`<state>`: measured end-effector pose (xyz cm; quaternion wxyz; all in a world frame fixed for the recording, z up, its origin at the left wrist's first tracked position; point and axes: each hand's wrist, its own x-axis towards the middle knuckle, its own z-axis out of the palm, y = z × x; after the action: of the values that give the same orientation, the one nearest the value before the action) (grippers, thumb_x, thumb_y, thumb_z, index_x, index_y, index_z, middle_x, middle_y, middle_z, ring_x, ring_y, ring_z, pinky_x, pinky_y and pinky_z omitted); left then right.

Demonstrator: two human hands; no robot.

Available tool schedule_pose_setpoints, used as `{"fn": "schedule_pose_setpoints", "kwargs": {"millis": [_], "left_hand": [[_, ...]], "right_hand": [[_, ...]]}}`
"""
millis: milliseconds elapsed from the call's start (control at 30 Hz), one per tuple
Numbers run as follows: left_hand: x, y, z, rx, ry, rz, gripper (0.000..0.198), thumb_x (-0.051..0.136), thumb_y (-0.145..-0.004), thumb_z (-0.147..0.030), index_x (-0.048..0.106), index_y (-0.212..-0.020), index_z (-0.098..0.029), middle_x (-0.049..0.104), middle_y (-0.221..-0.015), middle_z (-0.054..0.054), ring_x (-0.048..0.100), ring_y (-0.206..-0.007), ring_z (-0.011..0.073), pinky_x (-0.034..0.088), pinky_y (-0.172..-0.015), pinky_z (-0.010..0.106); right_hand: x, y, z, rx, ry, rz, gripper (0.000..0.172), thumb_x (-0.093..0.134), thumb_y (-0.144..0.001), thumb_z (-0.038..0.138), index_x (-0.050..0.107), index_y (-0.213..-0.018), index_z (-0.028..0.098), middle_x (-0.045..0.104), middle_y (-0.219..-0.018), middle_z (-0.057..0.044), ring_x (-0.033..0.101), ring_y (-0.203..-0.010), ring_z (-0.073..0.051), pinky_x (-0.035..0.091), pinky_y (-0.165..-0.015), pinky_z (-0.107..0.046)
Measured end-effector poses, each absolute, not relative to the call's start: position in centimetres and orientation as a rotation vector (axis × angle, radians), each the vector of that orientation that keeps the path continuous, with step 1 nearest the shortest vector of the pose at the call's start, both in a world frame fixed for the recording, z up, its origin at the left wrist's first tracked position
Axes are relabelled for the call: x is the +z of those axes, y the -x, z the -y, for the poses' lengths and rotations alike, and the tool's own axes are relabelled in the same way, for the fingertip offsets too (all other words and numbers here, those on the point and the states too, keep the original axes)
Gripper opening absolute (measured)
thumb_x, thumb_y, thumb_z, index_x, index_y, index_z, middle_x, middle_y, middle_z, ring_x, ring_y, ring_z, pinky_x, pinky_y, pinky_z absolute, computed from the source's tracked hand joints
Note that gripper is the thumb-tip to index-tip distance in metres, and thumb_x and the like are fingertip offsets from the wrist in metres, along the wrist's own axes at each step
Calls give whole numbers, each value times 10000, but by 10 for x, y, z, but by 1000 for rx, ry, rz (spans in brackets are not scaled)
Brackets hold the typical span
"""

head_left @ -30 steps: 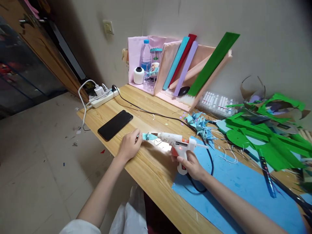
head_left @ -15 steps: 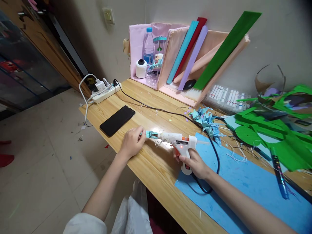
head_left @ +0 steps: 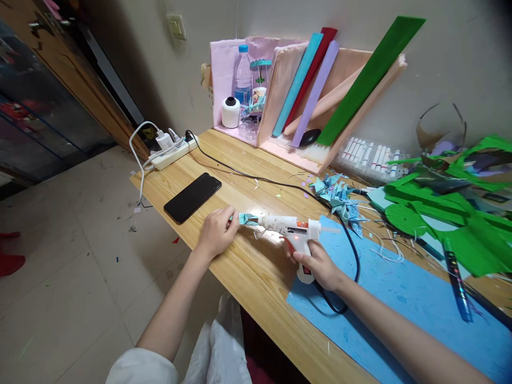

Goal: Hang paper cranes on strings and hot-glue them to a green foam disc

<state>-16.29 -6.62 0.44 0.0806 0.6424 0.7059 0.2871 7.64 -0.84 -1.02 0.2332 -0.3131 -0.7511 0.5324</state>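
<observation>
Glue gun [head_left: 290, 228] barely shifted, near table's [head_left: 248, 280] front edge.

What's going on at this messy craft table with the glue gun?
A person is working at a light wooden table. Their right hand grips a white hot glue gun with an orange trigger. Its nozzle is at a small light-blue folded paper piece, which the left hand pinches down on the tabletop. The gun's black cord runs back to a white power strip. A black phone lies to the left and a large blue paper sheet to the right.
</observation>
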Motion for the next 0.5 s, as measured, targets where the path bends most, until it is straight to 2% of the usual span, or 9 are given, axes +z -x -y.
{"fn": "schedule_pose_setpoints", "kwargs": {"millis": [300,500], "left_hand": [[4,164,67,931,-1907,-2092,268,329,-892,-317,396,-659,-203,412,-575,-19,415,-563,129,288,-567,254],[4,165,68,1037,-1807,-2040,277,346,-895,-325,365,-648,-200,371,-561,-37,380,-532,112,272,-547,248]], "right_hand": [[-7,-74,8,1491,836,2055,247,467,-756,396,540,-665,178,534,-583,-19,500,-572,-160,388,-517,-270],[-9,-76,8,1518,765,2044,311,460,-792,434,601,-773,157,532,-610,-15,482,-551,-145,392,-531,-268]]}}
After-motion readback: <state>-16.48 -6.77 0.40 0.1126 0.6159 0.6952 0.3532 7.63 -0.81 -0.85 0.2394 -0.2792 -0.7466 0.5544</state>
